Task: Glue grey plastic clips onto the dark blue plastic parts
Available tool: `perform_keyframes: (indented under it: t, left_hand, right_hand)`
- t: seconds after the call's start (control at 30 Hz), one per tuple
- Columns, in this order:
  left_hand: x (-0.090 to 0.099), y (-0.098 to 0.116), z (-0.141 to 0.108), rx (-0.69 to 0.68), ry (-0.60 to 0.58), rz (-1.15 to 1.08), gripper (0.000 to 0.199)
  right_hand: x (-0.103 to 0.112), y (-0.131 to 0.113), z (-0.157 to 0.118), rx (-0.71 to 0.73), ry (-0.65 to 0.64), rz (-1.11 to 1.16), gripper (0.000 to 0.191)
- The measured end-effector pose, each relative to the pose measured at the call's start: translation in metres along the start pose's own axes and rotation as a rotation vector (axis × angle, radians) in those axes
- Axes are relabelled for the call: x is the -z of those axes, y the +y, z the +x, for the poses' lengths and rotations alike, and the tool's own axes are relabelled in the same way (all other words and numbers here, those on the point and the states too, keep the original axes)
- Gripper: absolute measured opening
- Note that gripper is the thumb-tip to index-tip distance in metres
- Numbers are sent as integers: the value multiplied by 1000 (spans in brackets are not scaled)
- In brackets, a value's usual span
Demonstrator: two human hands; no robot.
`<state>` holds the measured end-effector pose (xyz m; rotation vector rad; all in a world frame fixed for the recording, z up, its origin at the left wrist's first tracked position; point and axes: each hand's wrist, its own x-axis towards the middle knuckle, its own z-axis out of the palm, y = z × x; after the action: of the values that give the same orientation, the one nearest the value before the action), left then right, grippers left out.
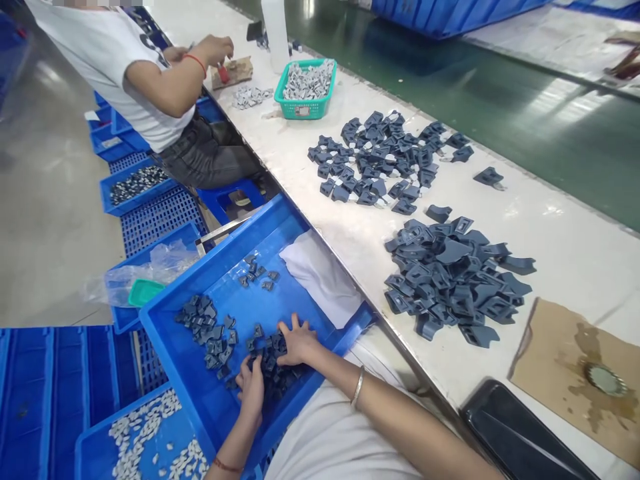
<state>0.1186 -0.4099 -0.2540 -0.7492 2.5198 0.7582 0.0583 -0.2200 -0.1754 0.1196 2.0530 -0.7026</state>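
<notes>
On my lap, a blue plastic tray (163,320) lies tilted, with small dark grey plastic parts (197,320) in loose groups. My left hand (251,387) is at the near side of one group, its fingers curled around some of the dark parts. Just right of it, my right hand (299,343) rests on the same group with its fingers spread and partly hidden among the pieces. A white cloth or sheet (323,277) lies over the tray's far right side.
The white bench (350,247) carries piles of larger dark parts (455,273), a green basket (306,110) of pale pieces, cardboard (560,353) and a black phone-like object (525,433). A co-worker (165,93) sits beyond. Blue bins (135,187) stand left.
</notes>
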Motion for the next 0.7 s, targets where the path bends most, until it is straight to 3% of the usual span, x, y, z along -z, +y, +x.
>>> perform_keyframes:
  t: [0.13,0.4,0.57,0.7]
  left_hand:
    - [7,11,0,160,33,-118,43]
    - [-2,44,-14,71,12,-533,42]
    - [-16,57,-10,114,3,-659,40]
    - [-21,63,-7,97,86,-663,40]
  right_hand:
    - [1,4,5,49,43,44,65]
    - [-21,1,18,259,45,207,47]
    - [-31,-6,25,220,73,372,45]
    - [-35,-18,12,211,182,479,46]
